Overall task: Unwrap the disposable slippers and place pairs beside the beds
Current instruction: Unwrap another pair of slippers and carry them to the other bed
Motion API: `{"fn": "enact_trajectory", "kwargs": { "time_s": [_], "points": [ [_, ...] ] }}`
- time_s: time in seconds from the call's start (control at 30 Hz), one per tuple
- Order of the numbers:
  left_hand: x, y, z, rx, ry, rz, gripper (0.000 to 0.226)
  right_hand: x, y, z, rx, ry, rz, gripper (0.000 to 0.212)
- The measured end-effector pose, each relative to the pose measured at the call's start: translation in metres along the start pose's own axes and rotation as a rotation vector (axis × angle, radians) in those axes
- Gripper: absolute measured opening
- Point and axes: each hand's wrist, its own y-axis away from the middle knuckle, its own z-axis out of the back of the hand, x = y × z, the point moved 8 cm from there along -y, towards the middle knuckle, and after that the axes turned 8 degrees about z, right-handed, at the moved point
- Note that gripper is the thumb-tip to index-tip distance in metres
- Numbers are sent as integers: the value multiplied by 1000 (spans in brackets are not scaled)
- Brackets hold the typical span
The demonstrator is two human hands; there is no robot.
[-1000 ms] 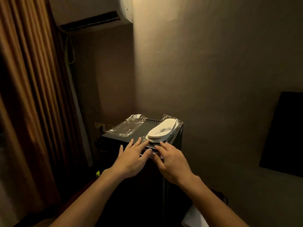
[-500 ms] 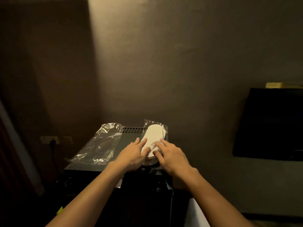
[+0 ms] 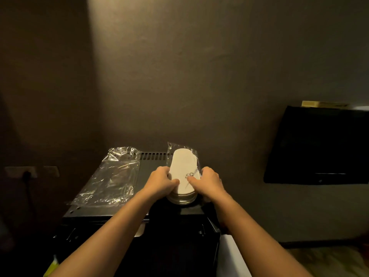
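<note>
A stack of white disposable slippers (image 3: 182, 166) in a clear plastic wrapper lies on top of a black mini fridge (image 3: 165, 211), toes pointing to the wall. My left hand (image 3: 160, 181) grips the stack's left side and my right hand (image 3: 207, 181) grips its right side, thumbs resting on the top slipper. The near end of the stack sticks out of the wrapper between my hands. An empty clear wrapper (image 3: 111, 176) lies flat on the fridge's left half.
A dark wall stands right behind the fridge. A black TV screen (image 3: 319, 144) hangs on the wall at the right. A wall socket with a plug (image 3: 26, 172) sits low at the left. Something white (image 3: 231, 256) stands just right of the fridge.
The view has moved closer to the fridge. Both hands went from resting fingers on top of the slippers to clasping the stack from either side.
</note>
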Motion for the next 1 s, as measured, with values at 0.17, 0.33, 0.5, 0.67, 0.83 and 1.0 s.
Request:
{"fn": "enact_trajectory", "kwargs": {
  "time_s": [0.17, 0.33, 0.5, 0.67, 0.83, 1.0],
  "points": [
    [6, -3, 1, 26, 416, 119, 47, -4, 0, 0, -36, -258, -70, 44],
    [6, -4, 7, -40, 751, 205, 42, -3, 0, 12, -98, -609, -63, 51],
    [-14, 19, 5, 179, 1118, 260, 30, 4, 4, 25, -60, -944, -27, 53],
    [-23, 46, 14, 223, 1145, 155, 44, 18, 1, 28, -78, -1040, 69, 50],
    [5, 67, 49, -76, 1122, 114, 27, 24, -2, 15, -17, -1126, 86, 26],
    [54, 104, 83, -284, 1155, 161, 27, 53, 14, -10, 94, -1176, 174, 27]
  ]
}}
